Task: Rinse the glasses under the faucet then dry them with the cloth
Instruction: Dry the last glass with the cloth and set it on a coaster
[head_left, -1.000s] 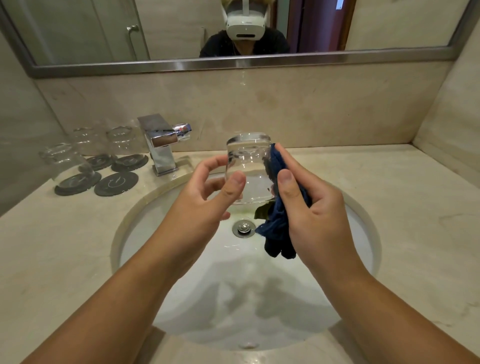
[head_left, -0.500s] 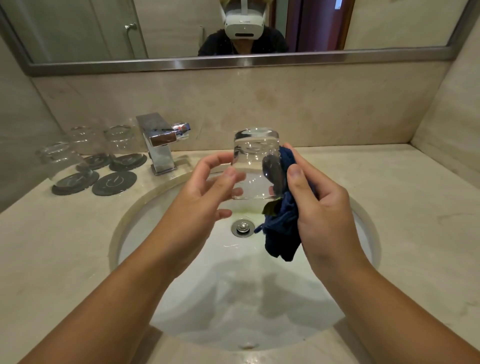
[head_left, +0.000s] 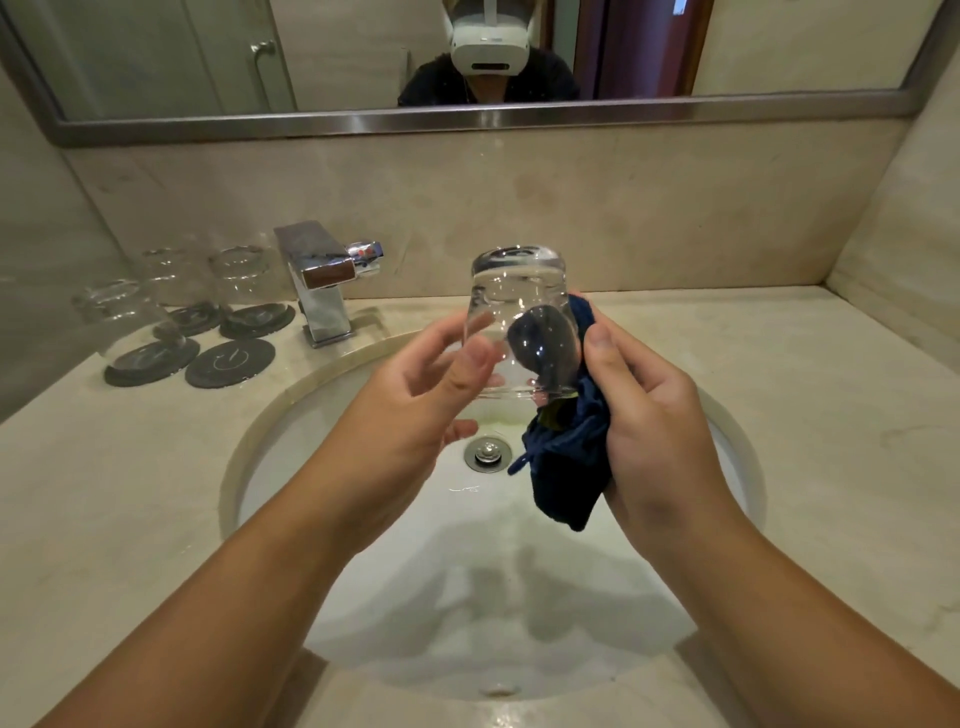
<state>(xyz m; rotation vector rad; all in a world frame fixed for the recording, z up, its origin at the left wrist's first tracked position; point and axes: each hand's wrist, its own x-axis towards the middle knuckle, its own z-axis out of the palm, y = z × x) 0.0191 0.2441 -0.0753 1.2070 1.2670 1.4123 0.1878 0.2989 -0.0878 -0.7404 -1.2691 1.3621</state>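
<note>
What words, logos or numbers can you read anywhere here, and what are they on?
No readable words or numbers.
Dark coasters: a pale circular mark on each, too blurred to read.
Faucet handle: red and blue dots, no text.
Headset in the mirror: no legible brand.
Glass and blue cloth: unmarked.

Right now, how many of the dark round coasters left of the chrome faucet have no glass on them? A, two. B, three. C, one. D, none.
C: of the four dark round coasters, only the front right coaster is bare; each of the other three carries a clear upturned glass, such as the front left one, beside the chrome faucet.
</note>
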